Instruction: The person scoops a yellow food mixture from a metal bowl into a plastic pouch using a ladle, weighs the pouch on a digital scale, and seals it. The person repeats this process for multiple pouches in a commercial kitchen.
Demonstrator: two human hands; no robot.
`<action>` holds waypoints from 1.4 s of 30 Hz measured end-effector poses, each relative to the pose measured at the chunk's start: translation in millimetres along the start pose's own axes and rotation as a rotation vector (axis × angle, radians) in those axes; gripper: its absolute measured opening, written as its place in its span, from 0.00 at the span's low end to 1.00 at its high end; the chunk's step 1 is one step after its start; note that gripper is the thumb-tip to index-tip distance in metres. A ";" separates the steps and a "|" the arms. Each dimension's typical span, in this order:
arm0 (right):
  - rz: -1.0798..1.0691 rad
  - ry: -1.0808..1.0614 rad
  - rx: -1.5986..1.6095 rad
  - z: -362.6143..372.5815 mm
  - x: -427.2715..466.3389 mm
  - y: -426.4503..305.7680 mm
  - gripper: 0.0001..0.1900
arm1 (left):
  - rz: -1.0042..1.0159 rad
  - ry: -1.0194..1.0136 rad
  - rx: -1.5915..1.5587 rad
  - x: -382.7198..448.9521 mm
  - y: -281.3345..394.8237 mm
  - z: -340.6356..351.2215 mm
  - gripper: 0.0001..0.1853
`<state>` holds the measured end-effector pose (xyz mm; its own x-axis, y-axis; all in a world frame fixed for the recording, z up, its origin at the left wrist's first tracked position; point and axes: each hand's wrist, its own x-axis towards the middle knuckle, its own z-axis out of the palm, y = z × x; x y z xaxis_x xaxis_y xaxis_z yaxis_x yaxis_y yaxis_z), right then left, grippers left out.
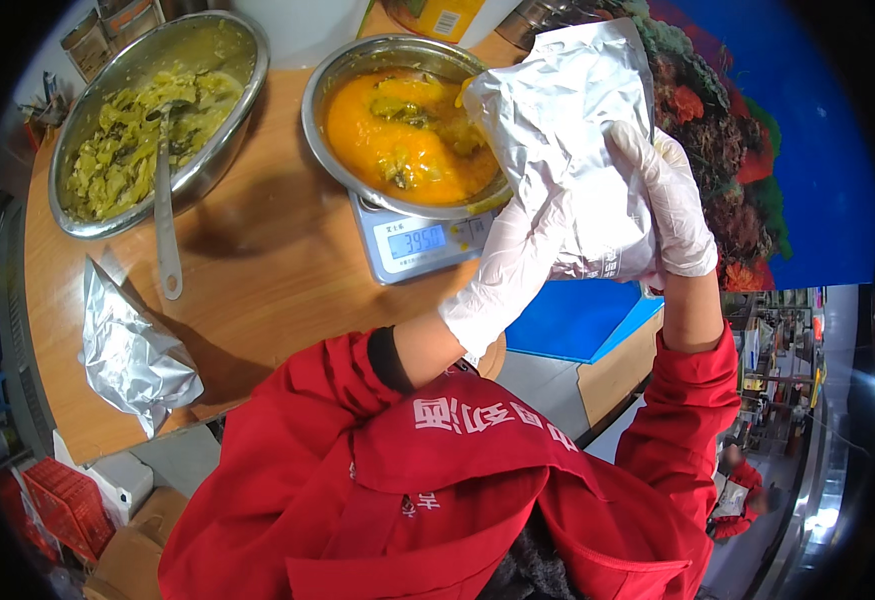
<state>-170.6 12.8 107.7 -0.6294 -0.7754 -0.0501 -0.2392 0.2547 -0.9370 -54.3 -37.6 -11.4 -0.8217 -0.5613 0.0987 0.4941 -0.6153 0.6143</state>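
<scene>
Gloved in white, my left hand (516,259) grips the lower left side of a silver foil pouch (557,112). On its right edge is my right hand (670,191), also gloved, with the thumb across the front. The pouch is tilted, and its yellow-stained corner is at the right rim of a steel bowl (316,139). Orange liquid (377,161) with pieces of pickled greens (400,109) fills much of that bowl. Beneath the bowl is a digital kitchen scale (407,251) with a lit display. The pouch hides the bowl's right side.
A larger steel basin (246,82) of chopped pickled greens (118,146) stands left, a slotted metal spoon (165,225) resting in it. Near the front edge of the wooden table (287,277) lies a crumpled foil pouch (133,345). A blue folder (572,319) is below my hands. Far right is another person (745,487).
</scene>
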 end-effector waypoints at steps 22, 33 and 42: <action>-0.098 0.127 0.087 -4.8 -10.4 18.3 0.11 | 0.103 -0.085 0.276 6.0 -9.1 -10.8 0.21; -0.111 0.147 0.101 -5.6 -10.3 23.3 0.11 | 0.162 -0.069 0.348 6.1 -6.8 -10.1 0.21; -0.081 0.131 0.110 -6.2 -5.5 20.8 0.12 | 0.108 -0.106 0.125 4.4 -8.2 -8.7 0.19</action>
<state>-176.7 26.0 90.6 -0.7038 -0.7074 0.0659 -0.2157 0.1244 -0.9685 -59.5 -39.8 -22.8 -0.7943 -0.5550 0.2472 0.5475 -0.4775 0.6872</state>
